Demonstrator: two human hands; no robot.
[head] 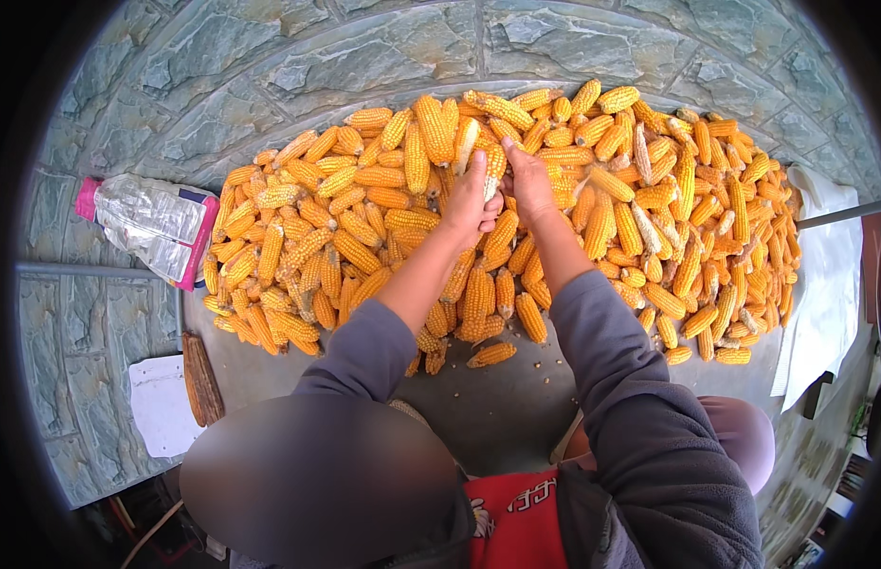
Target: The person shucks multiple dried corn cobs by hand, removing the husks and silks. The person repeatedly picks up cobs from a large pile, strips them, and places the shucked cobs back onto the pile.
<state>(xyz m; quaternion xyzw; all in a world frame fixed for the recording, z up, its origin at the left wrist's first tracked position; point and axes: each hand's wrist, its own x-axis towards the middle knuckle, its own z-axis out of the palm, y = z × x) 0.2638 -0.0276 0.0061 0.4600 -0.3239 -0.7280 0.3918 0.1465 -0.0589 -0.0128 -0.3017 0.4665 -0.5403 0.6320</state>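
My left hand [471, 203] grips a yellow ear of dried corn [495, 165] over the middle of a large heap. The thumb lies along its left side. A pale strip without kernels shows near the ear's lower end. My right hand [531, 185] closes on the same ear from the right, its thumb pointing up beside it; its fingertips are partly hidden. Around both hands lies the heap of husked corn ears [355, 249]. Just beyond the left thumb, an ear with a bare whitish side [466, 142] leans among the others.
A stone-patterned wall [383, 43] curves behind the heap. At left are a plastic bag with pink ends [152, 226], a piece of wood [202, 380] and a white sheet [163, 405]. A white sack [828, 284] hangs at right. Loose kernels dot the grey floor [483, 412].
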